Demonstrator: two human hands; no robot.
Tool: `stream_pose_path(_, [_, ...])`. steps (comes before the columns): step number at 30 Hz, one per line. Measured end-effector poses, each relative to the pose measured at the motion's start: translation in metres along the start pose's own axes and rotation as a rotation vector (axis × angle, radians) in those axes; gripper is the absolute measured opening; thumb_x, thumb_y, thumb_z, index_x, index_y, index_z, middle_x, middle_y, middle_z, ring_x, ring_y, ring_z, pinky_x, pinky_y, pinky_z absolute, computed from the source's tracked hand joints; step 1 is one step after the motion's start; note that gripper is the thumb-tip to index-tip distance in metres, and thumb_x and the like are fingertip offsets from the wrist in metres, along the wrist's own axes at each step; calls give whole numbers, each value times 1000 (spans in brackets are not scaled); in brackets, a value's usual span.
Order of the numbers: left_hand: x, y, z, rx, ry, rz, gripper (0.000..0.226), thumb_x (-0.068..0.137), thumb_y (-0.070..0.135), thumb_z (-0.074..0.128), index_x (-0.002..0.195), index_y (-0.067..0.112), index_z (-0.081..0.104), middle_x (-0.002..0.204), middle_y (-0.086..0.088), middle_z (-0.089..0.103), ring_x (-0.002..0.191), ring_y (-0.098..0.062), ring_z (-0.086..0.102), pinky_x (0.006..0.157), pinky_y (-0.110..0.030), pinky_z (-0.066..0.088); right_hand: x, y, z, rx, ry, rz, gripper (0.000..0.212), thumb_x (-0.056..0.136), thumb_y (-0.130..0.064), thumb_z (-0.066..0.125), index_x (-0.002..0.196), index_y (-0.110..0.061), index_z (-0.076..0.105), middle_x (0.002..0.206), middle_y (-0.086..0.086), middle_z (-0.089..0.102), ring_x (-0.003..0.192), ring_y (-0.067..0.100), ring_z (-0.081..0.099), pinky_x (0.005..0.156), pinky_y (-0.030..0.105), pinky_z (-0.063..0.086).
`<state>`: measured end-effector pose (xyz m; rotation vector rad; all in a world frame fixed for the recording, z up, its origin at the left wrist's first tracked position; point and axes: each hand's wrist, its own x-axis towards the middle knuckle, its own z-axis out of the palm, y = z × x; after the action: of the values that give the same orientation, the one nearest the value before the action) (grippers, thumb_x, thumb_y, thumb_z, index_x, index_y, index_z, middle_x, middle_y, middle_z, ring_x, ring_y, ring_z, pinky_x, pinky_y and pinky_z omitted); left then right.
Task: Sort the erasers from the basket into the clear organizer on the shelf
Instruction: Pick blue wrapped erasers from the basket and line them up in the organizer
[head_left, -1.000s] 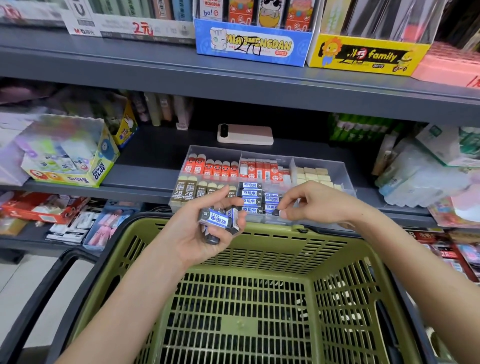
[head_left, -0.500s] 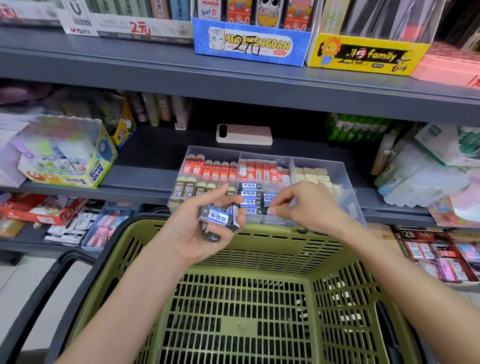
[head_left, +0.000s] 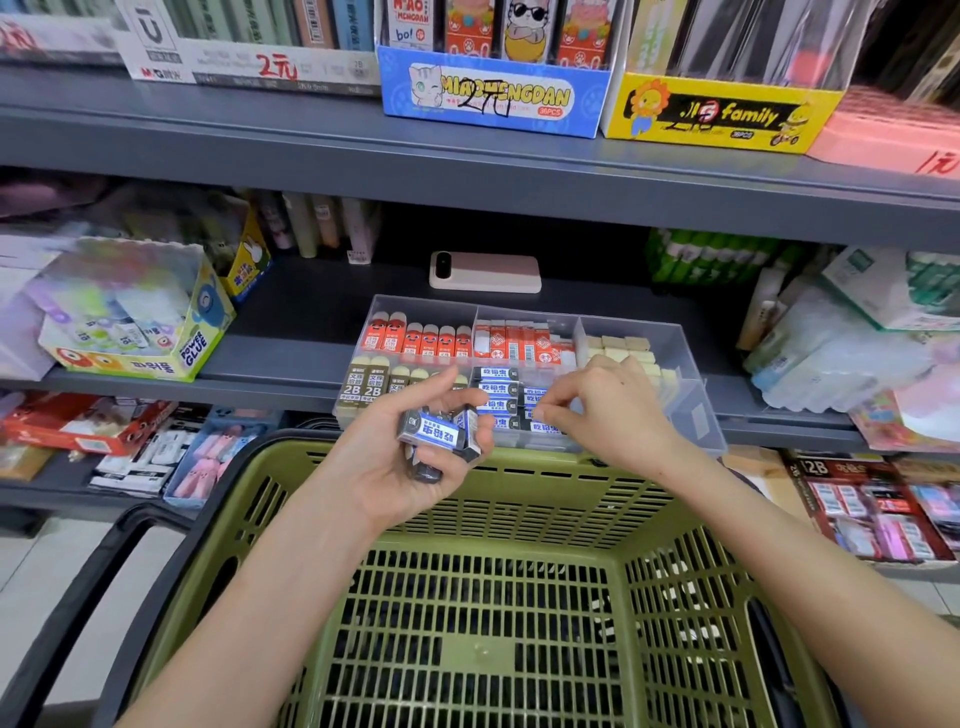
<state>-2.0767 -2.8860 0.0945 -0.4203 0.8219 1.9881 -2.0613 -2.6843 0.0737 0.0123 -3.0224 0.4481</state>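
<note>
Erasers sit bunched in the left hand, just beside the right hand, whose fingertips pinch one lying crosswise in the organizer's front middle compartment.

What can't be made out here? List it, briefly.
All in the head view.
1. Count of erasers in the left hand: hidden by its fingers.
2. Whether the right hand pinches anything: its curled fingers cover the tips.
3. Front middle compartments of the organizer: hidden behind both hands.
4. Near end of the basket: cut off by the bottom edge.
5. Contents of the glue box: blurred.
</note>
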Motion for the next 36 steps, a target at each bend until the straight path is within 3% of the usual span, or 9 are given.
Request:
stream_pose_path(7, [3, -3, 4, -21, 5, 16, 30, 64, 25, 74, 77, -1, 70, 75, -15, 59, 60, -19, 59, 32, -12, 35, -10, -3, -10, 100, 111, 39, 21, 95, -29, 51, 87, -27, 70, 79, -7, 70, 85, 16, 57, 88, 30, 26])
stream_pose_path(11, [5, -7, 8, -15, 41, 63, 30, 70, 29, 72, 76, -1, 72, 74, -15, 61, 54, -17, 58, 31, -14, 36, -30, -36, -25, 386, 295, -150, 18, 83, -47, 58, 86, -34, 71, 85, -20, 64, 91, 9, 52, 87, 35, 34])
stream_pose_path(14, [6, -12, 12, 21, 67, 96, 31, 79, 32, 68, 86, 2, 68, 71, -15, 61, 44, -13, 54, 31, -13, 37, -39, -58, -25, 292, 234, -247, 26, 78, -52, 62, 95, -34, 72, 89, -17, 61, 90, 10, 47, 83, 33, 30])
stream_pose_path(17, [5, -14, 14, 81, 77, 123, 31, 86, 33, 63, 97, 4, 64, 71, -13, 65, 51, -17, 61, 35, -14, 38, -38, -62, -25, 253, 166, -253, 23, 81, -43, 66, 98, -29, 71, 92, -13, 62, 90, 10, 44, 84, 33, 30])
stream_pose_path(24, [8, -17, 20, 207, 140, 154, 35, 83, 39, 65, 96, 6, 66, 68, -6, 68, 57, -16, 63, 47, -21, 48, -39, -62, -27, 370, 78, -305, 22, 80, -32, 71, 100, -24, 67, 86, -9, 59, 85, 8, 45, 82, 21, 36])
stream_pose_path(27, [6, -13, 21, 157, 135, 161, 31, 82, 32, 65, 94, 4, 64, 67, -10, 65, 51, -15, 58, 38, -17, 39, -35, -52, -33, 653, 84, -188, 17, 78, -20, 69, 89, -28, 59, 77, -10, 56, 69, 7, 51, 64, 23, 47])
stream_pose_path(30, [2, -5, 16, 112, 151, 174, 28, 80, 8, 59, 104, -6, 62, 80, -21, 64, 58, -24, 64, 37, -18, 42, -22, -26, -39, 915, 137, 14, 31, 78, -1, 65, 92, -28, 57, 80, 7, 61, 65, 13, 55, 65, 27, 50])
stream_pose_path(33, [-3, 1, 8, 103, 171, 203, 24, 86, -2, 48, 105, -7, 62, 88, -27, 67, 66, -31, 70, 40, -20, 48, -12, -2, -32, 833, 73, 126, 24, 78, 0, 68, 89, -21, 64, 83, 16, 66, 63, 10, 56, 65, 21, 48])
stream_pose_path(36, [-10, 5, 5, 84, 174, 189, 28, 81, 0, 56, 106, -8, 62, 83, -25, 70, 66, -32, 70, 36, -17, 44, -8, 11, -18, 660, 78, 147, 22, 74, -11, 74, 78, -28, 62, 79, -10, 66, 64, -7, 56, 63, 7, 40])
